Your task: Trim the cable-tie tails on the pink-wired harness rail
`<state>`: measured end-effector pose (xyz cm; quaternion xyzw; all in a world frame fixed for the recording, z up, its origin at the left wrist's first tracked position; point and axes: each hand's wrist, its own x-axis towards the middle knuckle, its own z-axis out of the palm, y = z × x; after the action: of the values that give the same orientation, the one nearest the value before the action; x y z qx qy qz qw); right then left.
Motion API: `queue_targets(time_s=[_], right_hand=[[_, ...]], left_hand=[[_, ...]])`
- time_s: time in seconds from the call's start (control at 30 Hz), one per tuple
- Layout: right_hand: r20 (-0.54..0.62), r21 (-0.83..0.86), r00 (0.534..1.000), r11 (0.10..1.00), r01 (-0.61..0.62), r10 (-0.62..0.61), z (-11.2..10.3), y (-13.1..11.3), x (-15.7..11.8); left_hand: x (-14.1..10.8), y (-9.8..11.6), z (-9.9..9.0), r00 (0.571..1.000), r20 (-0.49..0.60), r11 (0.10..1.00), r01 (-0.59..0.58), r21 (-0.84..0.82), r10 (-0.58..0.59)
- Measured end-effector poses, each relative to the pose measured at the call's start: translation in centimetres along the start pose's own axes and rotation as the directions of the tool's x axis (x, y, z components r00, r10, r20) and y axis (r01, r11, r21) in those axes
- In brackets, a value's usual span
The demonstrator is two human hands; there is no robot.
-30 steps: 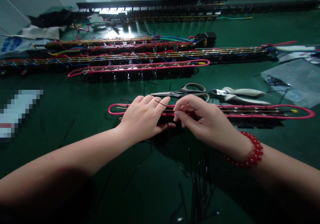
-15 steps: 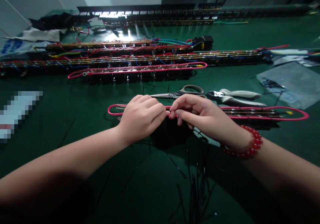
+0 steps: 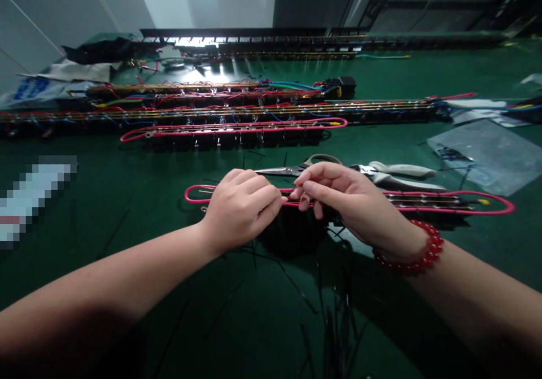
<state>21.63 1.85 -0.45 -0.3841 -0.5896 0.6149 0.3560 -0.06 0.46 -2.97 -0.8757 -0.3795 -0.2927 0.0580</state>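
A long black strip with brass-coloured rails [image 3: 432, 201] lies across the table, with a looped red cable [image 3: 499, 196] running along it. My left hand [image 3: 243, 205] is closed over the left part of the strip, thumb and fingers pressed together at the red cable. Just to its right, my right hand [image 3: 334, 190] pinches what looks like the thin end of a black cable tie [image 3: 291, 183] above the strip. The fingers hide most of that tie. Scissors [image 3: 292, 169] and white-handled cutting pliers [image 3: 402, 177] rest right behind the strip.
Several loose black cable ties [image 3: 339, 322] lie in front of me. Farther back are a similar strip with a red cable loop [image 3: 237, 127] and longer wired strips [image 3: 381, 105]. A clear plastic bag [image 3: 486, 153] is at the right.
The view has tilted slightly upward, so the things on the table appear lower. My right fingertips have shifted slightly away from my left hand, a thin black end showing between them.
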Motion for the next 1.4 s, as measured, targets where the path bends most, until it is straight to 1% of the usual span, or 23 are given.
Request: queue_targets(time_s=[0.1,0.23,0.47,0.67,0.77,0.83,0.9,0.97,1.0,1.07,1.1,1.13,1.2,1.27,1.3,1.4], right_hand=[[-0.056,-0.030,0.998,0.999,0.022,-0.023,0.1,0.0,0.1],[-0.042,-0.043,0.999,0.999,0.027,-0.029,0.2,0.0,0.2],[-0.086,-0.001,0.996,1.000,-0.008,0.008,0.3,-0.4,0.0],[-0.125,-0.029,0.991,0.999,0.042,-0.046,0.7,-0.5,0.0],[-0.138,-0.046,0.987,0.996,0.076,-0.082,1.2,-0.9,0.2],[-0.147,-0.046,0.985,0.995,0.088,-0.094,1.7,-1.4,0.5],[-0.148,-0.010,0.985,0.996,0.087,-0.088,2.1,-1.9,1.1],[-0.137,0.040,0.986,0.994,0.098,-0.092,2.5,-2.4,2.2],[-0.118,0.043,0.988,0.993,0.108,-0.102,2.6,-2.5,2.8],[-0.060,-0.008,0.991,0.992,0.122,-0.123,2.6,-2.5,4.3],[-0.029,-0.044,0.992,0.992,0.121,-0.122,2.5,-2.4,5.0],[-0.005,-0.074,0.993,0.991,0.115,-0.116,2.4,-2.2,5.6],[0.013,-0.104,0.995,0.990,0.100,-0.099,2.2,-1.6,6.6],[-0.001,-0.108,0.995,0.990,0.095,-0.096,2.1,-0.8,6.9],[-0.014,-0.113,0.995,0.989,0.097,-0.099,2.1,-0.4,7.0],[-0.068,-0.132,0.990,0.984,0.117,-0.127,2.2,0.4,6.8]], left_hand=[[0.0,0.2,-0.2,0.999,-0.031,1.000,-0.013,-0.004,0.013],[0.0,0.4,-0.4,0.999,-0.023,1.000,-0.027,-0.002,0.027],[0.1,0.5,-0.4,1.000,-0.010,1.000,-0.019,0.020,0.019],[0.1,0.9,-0.8,0.998,-0.019,0.998,-0.054,0.034,0.055],[0.2,1.3,-1.3,1.000,-0.004,1.000,-0.006,0.015,0.006],[0.5,1.4,-1.8,0.998,0.009,0.998,0.062,-0.011,-0.062],[0.9,1.4,-2.5,0.990,0.044,0.991,0.133,-0.006,-0.132],[1.5,1.0,-3.6,0.972,0.124,0.980,0.200,0.027,-0.201],[1.8,0.6,-4.3,0.955,0.174,0.971,0.237,0.037,-0.240],[2.3,-0.2,-5.7,0.905,0.281,0.945,0.325,0.024,-0.318],[2.5,-0.6,-6.5,0.877,0.340,0.937,0.347,0.043,-0.341],[2.5,-0.9,-7.1,0.851,0.399,0.938,0.337,0.085,-0.342],[2.4,-1.4,-8.1,0.805,0.477,0.935,0.279,0.219,-0.352],[2.1,-1.4,-8.4,0.771,0.518,0.912,0.199,0.358,-0.371],[1.9,-1.2,-8.4,0.754,0.539,0.901,0.162,0.402,-0.376],[1.8,-0.8,-8.0,0.711,0.608,0.904,0.090,0.419,-0.353]])
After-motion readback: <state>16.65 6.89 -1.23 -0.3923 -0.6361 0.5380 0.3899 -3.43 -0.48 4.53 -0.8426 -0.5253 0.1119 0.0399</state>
